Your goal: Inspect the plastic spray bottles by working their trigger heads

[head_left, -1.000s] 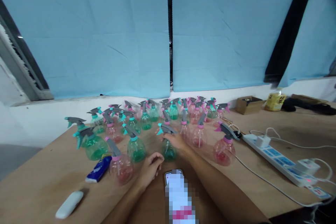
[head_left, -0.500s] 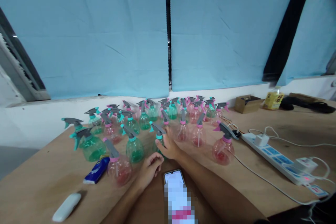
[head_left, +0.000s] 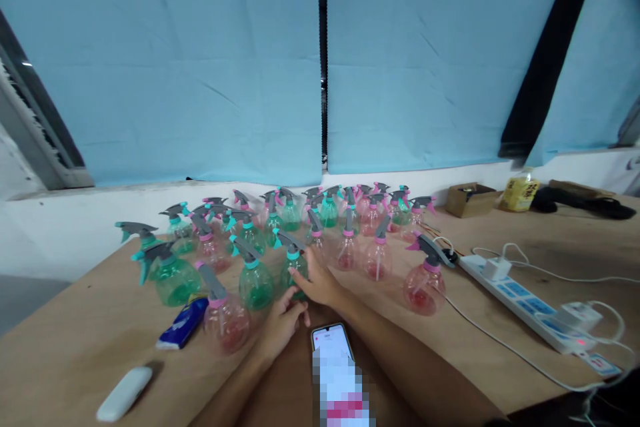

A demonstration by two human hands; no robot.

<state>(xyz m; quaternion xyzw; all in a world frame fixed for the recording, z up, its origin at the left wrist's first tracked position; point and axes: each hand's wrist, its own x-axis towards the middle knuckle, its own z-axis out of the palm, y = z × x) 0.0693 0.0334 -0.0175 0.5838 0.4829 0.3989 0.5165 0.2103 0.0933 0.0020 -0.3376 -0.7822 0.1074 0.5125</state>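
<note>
A green spray bottle (head_left: 289, 261) with a grey and turquoise trigger head stands upright in the middle of the table. Around its right side lies my right hand (head_left: 316, 282), the thumb across the front and the far fingers hidden behind. Just in front of that bottle is my left hand (head_left: 285, 322), empty, its fingers loosely bent and apart; the index fingertip reaches close to the bottle's base. To the left stands another green spray bottle (head_left: 256, 285), and nearer to me a pink spray bottle (head_left: 227, 328). A lit phone (head_left: 333, 340) lies below my hands.
Several more pink and green spray bottles crowd toward the wall. A pink spray bottle (head_left: 424, 290) stands apart at right, beside a power strip (head_left: 525, 307) with cables. A blue tube (head_left: 183, 325) and a white case (head_left: 124, 393) lie left. A cardboard box (head_left: 470, 201) sits behind.
The green spray bottle has shifted slightly left with my right hand on it. My left hand has opened from a curl, its index finger now stretched toward the bottle.
</note>
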